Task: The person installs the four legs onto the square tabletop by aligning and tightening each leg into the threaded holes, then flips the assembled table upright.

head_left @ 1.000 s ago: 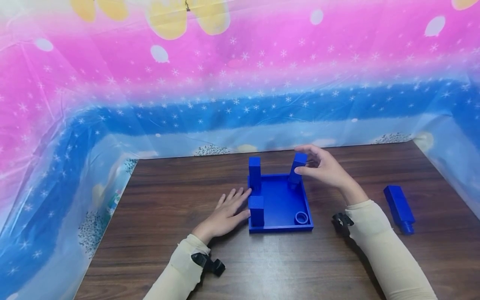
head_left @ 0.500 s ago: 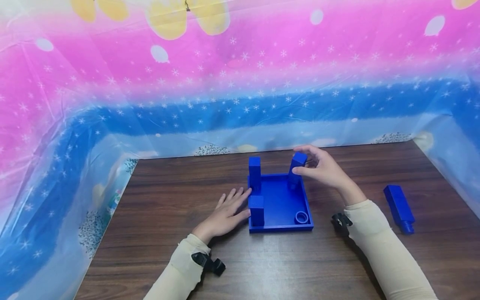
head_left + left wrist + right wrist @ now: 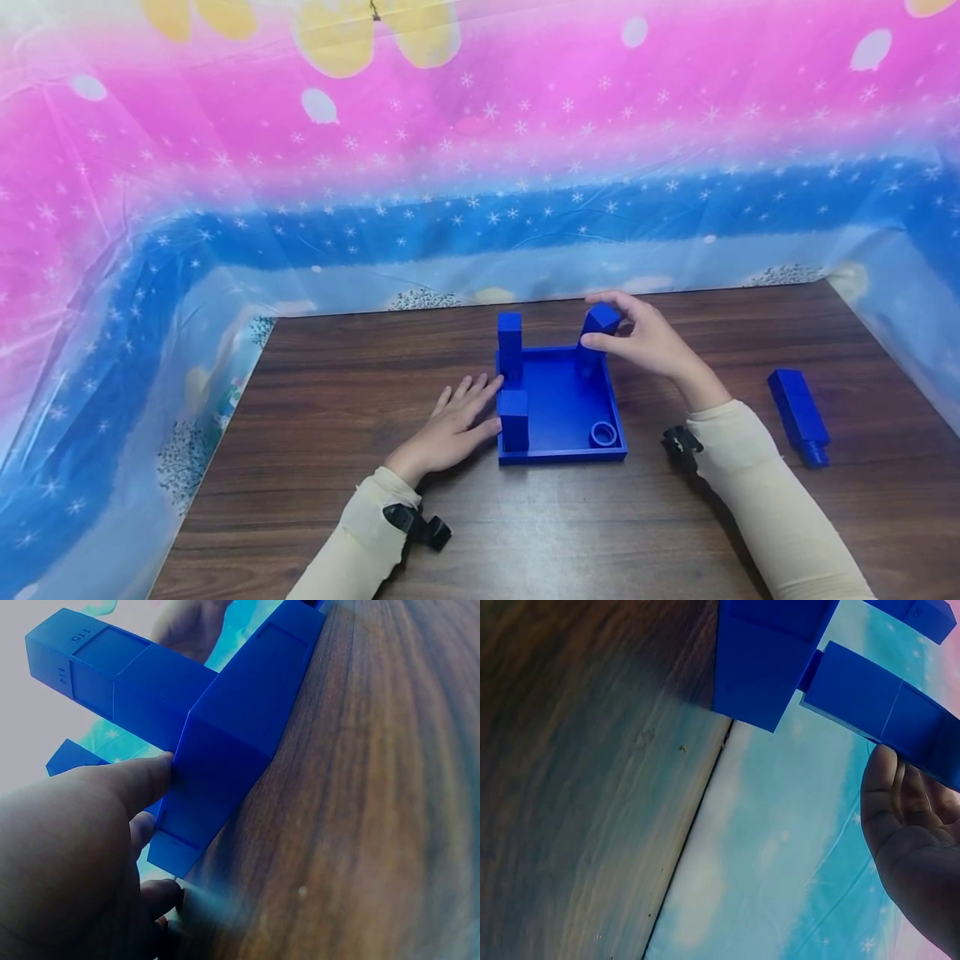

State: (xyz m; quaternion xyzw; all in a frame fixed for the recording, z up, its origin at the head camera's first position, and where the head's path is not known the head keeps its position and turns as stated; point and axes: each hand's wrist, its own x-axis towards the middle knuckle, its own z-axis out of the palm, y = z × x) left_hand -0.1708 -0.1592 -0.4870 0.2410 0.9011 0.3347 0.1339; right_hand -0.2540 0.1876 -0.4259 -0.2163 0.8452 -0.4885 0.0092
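A shallow square blue tray [image 3: 558,417] lies on the table, resembling an upturned toy tabletop. Blue square legs stand in its far left [image 3: 510,342] and near left [image 3: 513,423] corners. At the far right corner, my right hand [image 3: 648,337] pinches a third blue leg [image 3: 600,321] between thumb and fingers. That leg leans slightly, and the right wrist view shows a narrow neck between it and the tray. My left hand [image 3: 448,429] lies with extended fingers against the tray's left side; the thumb touches near the closer leg. A round socket [image 3: 602,434] shows in the near right corner.
Another blue leg [image 3: 798,417] with a round, narrower end lies on the wooden table [image 3: 337,375] to the right, beyond my right forearm. A patterned cloth [image 3: 480,225] hangs behind the table and along its sides.
The leg in my right hand has turned about its length, so its square top now looks like a diamond. My right hand shifted slightly left; the left hand has stayed put.
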